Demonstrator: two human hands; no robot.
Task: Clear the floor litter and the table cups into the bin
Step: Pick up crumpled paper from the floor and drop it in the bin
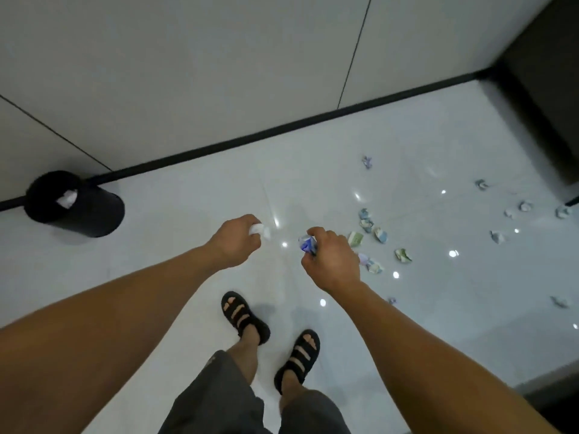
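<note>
The left hand [238, 242] is gripping a white crumpled wad [260, 230], its fingers [250, 219] curled round it. The right hand [332, 261] is pinching a blue-and-white crumpled wad [306, 244] between its thumb and curled fingers. Both wads are being held above the floor [188, 198], well apart from the bin [94, 214] standing to the left against the wall base.

Handling, as judged: the wads are appearing light, soft and crushable, not fragile and not slippery. A loose pinch anywhere across the body is sufficing, and a firmer squeeze is only compacting them.

Orientation: each wad is reading as roughly round, with no clear long axis or pointing direction. The bin is presenting its open mouth upward, with a white piece lying inside. The remaining scattered litter [379, 234] is lying on the floor to the right. No cups are showing.
</note>
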